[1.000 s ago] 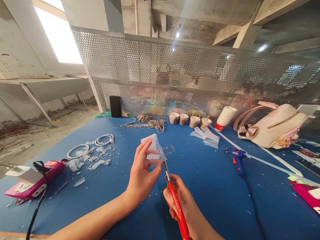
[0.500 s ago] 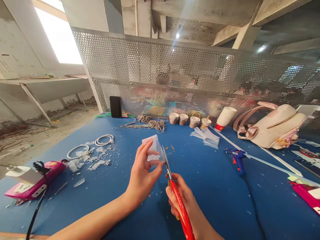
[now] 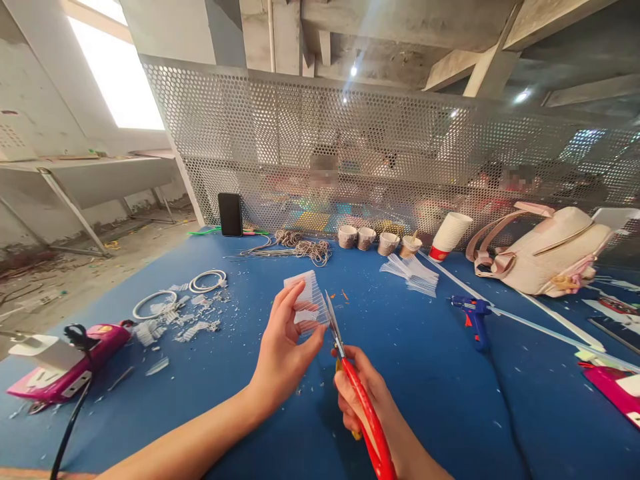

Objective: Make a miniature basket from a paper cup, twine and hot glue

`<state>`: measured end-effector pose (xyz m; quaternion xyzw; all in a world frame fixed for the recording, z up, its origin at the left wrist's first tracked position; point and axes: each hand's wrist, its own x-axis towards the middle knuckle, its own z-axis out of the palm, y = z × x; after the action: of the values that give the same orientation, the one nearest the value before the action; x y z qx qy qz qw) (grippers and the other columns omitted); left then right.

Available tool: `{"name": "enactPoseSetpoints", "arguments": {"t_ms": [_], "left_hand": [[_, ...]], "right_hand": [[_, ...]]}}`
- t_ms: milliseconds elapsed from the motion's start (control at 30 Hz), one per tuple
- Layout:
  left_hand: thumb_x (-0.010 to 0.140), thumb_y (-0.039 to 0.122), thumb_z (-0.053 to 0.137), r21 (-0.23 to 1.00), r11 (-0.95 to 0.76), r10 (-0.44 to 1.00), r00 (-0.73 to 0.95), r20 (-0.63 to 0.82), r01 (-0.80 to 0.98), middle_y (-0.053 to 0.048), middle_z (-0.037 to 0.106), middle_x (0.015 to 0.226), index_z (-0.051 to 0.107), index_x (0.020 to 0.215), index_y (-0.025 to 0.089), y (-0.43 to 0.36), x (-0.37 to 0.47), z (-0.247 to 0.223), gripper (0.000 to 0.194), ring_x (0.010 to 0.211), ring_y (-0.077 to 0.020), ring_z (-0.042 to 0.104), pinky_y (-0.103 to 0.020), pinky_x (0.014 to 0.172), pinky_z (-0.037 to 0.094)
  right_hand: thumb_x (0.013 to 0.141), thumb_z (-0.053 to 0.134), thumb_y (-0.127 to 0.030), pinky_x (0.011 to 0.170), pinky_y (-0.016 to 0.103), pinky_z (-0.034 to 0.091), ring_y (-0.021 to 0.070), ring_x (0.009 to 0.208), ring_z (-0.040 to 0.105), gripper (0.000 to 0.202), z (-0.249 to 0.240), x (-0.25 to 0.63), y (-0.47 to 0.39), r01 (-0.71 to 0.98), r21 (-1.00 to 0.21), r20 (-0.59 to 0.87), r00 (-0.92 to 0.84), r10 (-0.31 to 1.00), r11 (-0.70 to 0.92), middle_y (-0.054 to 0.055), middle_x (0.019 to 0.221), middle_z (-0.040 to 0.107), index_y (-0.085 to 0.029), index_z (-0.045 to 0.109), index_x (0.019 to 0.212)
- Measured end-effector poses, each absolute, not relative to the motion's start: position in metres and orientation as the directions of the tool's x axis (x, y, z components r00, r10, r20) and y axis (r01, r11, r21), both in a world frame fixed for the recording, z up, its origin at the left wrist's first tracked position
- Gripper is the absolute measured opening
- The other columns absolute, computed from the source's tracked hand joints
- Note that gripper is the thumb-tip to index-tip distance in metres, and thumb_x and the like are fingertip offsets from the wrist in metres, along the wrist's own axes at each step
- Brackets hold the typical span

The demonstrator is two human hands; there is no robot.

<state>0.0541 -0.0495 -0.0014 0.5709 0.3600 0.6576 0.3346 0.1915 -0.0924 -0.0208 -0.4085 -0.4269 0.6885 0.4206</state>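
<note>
Between the thumb and fingers of my left hand (image 3: 287, 347) is a clear plastic strip (image 3: 311, 297), its right edge cut into a fringe of thin slits. My right hand (image 3: 367, 393) grips a pair of scissors (image 3: 364, 407) with red handles. Their blades (image 3: 334, 321) point up and away, just right of the fringed edge, and look nearly closed. Whether the blades touch the plastic I cannot tell. Beyond, to the right, a pile of similar fringed clear strips (image 3: 413, 275) lies on the blue table (image 3: 240, 320).
At left are white rings (image 3: 156, 305), plastic scraps (image 3: 200, 328) and a pink power strip (image 3: 83, 363). Along the back stand a black phone (image 3: 231, 215), twine (image 3: 305, 248), several small cups (image 3: 389, 243) and stacked paper cups (image 3: 453, 233). A blue glue gun (image 3: 475, 320) and backpack (image 3: 555, 250) lie right.
My right hand and the scissor handles have shifted slightly to the right. My left hand and the plastic strip stay almost where they were.
</note>
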Motion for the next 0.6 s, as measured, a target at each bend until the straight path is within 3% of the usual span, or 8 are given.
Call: {"name": "enactPoseSetpoints", "arguments": {"t_ms": [600], "left_hand": [[0.073, 0.015, 0.066, 0.878, -0.478, 0.878, -0.039, 0.477, -0.019, -0.006, 0.039, 0.130, 0.050, 0.125, 0.033, -0.050, 0.051, 0.005, 0.057, 0.090, -0.0138, 0.058, -0.027, 0.069, 0.060]], "right_hand": [[0.065, 0.068, -0.065, 0.032, 0.014, 0.021, 0.0000, 0.036, 0.018, 0.058, -0.015, 0.204, -0.089, -0.073, -0.952, -0.263, -0.308, 0.914, -0.298, -0.014, 0.056, 0.033, -0.022, 0.045, 0.098]]}}
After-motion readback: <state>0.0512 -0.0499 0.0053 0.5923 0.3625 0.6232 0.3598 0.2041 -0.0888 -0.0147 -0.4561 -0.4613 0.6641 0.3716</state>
